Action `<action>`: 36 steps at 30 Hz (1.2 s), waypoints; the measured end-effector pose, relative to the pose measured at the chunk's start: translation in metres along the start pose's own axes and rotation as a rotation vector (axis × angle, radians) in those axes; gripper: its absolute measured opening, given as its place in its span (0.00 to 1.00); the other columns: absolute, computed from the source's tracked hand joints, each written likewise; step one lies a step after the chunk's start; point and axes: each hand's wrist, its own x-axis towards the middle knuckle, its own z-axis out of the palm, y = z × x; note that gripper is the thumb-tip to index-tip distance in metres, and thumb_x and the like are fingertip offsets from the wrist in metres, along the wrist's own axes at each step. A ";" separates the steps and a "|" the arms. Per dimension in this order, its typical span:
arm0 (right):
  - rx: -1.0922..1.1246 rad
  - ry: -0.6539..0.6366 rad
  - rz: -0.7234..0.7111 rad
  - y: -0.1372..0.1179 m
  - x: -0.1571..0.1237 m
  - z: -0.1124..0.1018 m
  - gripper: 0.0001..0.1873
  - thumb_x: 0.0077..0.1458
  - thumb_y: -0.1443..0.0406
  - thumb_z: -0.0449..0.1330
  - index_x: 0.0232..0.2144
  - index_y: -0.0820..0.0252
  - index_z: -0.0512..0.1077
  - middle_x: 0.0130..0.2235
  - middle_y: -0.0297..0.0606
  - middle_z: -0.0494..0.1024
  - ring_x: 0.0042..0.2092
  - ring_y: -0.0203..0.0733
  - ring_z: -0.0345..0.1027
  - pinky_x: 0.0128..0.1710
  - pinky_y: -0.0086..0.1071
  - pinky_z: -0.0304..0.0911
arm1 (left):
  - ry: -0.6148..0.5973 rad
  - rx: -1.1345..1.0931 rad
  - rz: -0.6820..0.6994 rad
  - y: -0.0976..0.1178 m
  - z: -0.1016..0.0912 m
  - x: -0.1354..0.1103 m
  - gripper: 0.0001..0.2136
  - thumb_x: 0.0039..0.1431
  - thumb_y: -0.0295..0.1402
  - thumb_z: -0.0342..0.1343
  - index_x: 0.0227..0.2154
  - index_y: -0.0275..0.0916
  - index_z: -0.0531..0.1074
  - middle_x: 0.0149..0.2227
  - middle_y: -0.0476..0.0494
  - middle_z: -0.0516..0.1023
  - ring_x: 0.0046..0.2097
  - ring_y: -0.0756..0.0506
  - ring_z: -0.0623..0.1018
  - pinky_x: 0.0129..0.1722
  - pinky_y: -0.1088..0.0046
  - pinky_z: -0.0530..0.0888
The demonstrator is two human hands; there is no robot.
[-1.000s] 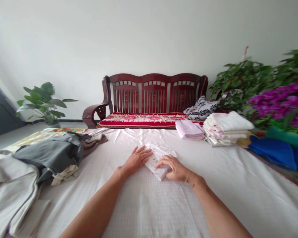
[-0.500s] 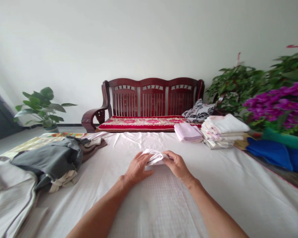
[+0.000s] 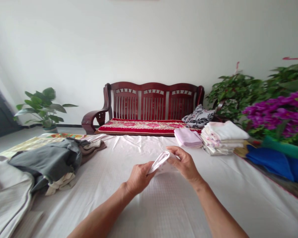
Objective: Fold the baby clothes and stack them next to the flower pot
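Both my hands hold a small folded white cloth (image 3: 161,160) lifted a little above the white sheet (image 3: 149,205) that covers the table. My left hand (image 3: 138,178) pinches its near lower end with closed fingers. My right hand (image 3: 185,162) grips its far upper end, fingers curled around it. The cloth runs slanted between the two hands, seen edge on.
A pile of grey, brown and cream garments (image 3: 49,162) lies at the left. A folded pink cloth (image 3: 188,137) and a stack of folded white linens (image 3: 223,137) sit at the back right, beside blue fabric (image 3: 273,162). A red wooden bench (image 3: 149,107) and potted plants (image 3: 275,99) stand behind.
The cloth lay on the sheet under both hands; they folded it together and have now raised it off the surface, tilted, with the right hand higher.
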 end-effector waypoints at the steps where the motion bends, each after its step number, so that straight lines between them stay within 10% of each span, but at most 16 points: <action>1: -0.020 -0.002 -0.015 -0.003 0.001 -0.002 0.23 0.47 0.52 0.68 0.43 0.57 0.76 0.37 0.36 0.80 0.38 0.42 0.73 0.39 0.33 0.69 | 0.003 0.002 0.011 0.002 0.000 0.000 0.10 0.66 0.39 0.51 0.43 0.44 0.75 0.34 0.51 0.81 0.33 0.49 0.79 0.34 0.78 0.70; 7: -0.087 -0.053 -0.078 -0.014 0.005 -0.011 0.15 0.47 0.55 0.69 0.34 0.58 0.78 0.36 0.36 0.80 0.40 0.44 0.73 0.46 0.35 0.67 | 0.016 0.015 0.052 0.011 -0.001 -0.001 0.10 0.66 0.37 0.51 0.45 0.44 0.74 0.34 0.50 0.82 0.34 0.48 0.80 0.34 0.77 0.70; 15: 0.009 -0.220 0.122 0.004 0.003 -0.009 0.20 0.41 0.58 0.72 0.37 0.59 0.77 0.33 0.31 0.78 0.32 0.38 0.69 0.31 0.29 0.64 | 0.083 -0.038 -0.015 0.004 0.004 0.002 0.08 0.66 0.35 0.51 0.43 0.45 0.73 0.36 0.51 0.82 0.36 0.47 0.80 0.35 0.76 0.71; 24: 0.002 -0.198 0.137 0.016 -0.001 0.001 0.18 0.44 0.52 0.70 0.25 0.60 0.71 0.24 0.27 0.69 0.27 0.33 0.60 0.26 0.26 0.55 | 0.515 0.308 0.283 0.032 -0.008 -0.003 0.09 0.64 0.36 0.56 0.46 0.44 0.71 0.41 0.43 0.77 0.42 0.43 0.75 0.43 0.64 0.69; 36: -0.113 -0.156 0.002 0.010 -0.005 0.010 0.15 0.50 0.54 0.67 0.27 0.59 0.73 0.28 0.30 0.70 0.32 0.37 0.64 0.31 0.28 0.60 | 0.385 0.308 0.079 0.047 -0.016 0.000 0.09 0.58 0.35 0.62 0.42 0.48 0.77 0.36 0.47 0.75 0.37 0.44 0.71 0.38 0.64 0.67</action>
